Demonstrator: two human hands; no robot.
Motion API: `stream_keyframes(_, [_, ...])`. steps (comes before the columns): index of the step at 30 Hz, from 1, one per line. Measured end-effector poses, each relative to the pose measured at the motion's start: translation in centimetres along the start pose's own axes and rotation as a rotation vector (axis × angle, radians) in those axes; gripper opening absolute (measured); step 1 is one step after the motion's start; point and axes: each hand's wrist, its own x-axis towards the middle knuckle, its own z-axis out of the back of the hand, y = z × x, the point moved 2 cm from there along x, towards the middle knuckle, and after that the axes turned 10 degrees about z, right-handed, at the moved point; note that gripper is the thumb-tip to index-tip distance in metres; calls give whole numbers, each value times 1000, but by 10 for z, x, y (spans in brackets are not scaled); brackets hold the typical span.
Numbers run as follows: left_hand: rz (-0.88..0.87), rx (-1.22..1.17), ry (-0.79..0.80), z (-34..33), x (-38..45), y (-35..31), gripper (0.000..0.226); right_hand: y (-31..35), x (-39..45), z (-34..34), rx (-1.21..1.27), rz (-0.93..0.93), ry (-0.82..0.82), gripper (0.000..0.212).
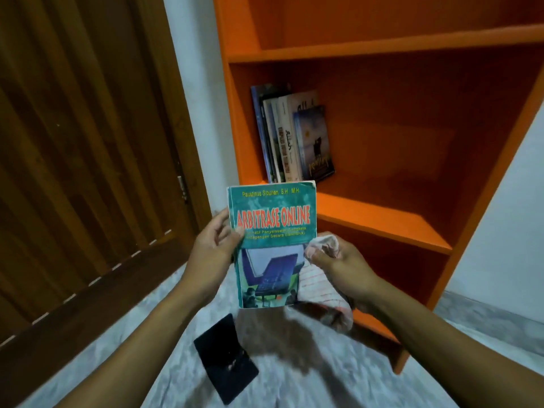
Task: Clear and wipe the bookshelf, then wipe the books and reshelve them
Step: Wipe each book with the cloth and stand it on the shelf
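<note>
Head view: book [272,245] upright, title upward

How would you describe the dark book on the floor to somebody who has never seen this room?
Start at the orange bookshelf. On the pale floor in front of it lies a dark book, below the raised green book. It alone lies flat, with a plain cover.

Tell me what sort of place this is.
Probably a room in a home. An orange bookshelf stands against a white wall beside a wooden door, on a pale marbled floor, with a few books on one shelf.
</note>
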Motion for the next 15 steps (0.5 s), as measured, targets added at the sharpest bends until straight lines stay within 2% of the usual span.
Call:
stream_keyframes(3, [33,211,29,-8,4,-8,29,16,19,17,-19,42,-52,7])
stream_keyframes(9, [35,182,56,-38,45,-49,9,50,65,48,-70,106,-144,4])
stream_keyframes(13, [-57,208,10,-71,97,-59,7,62,99,82,-138,106,-423,37])
stream_keyframes(15, [-107,234,-26,-93,122,-61,13,62,110,97,-161,102,-504,42])
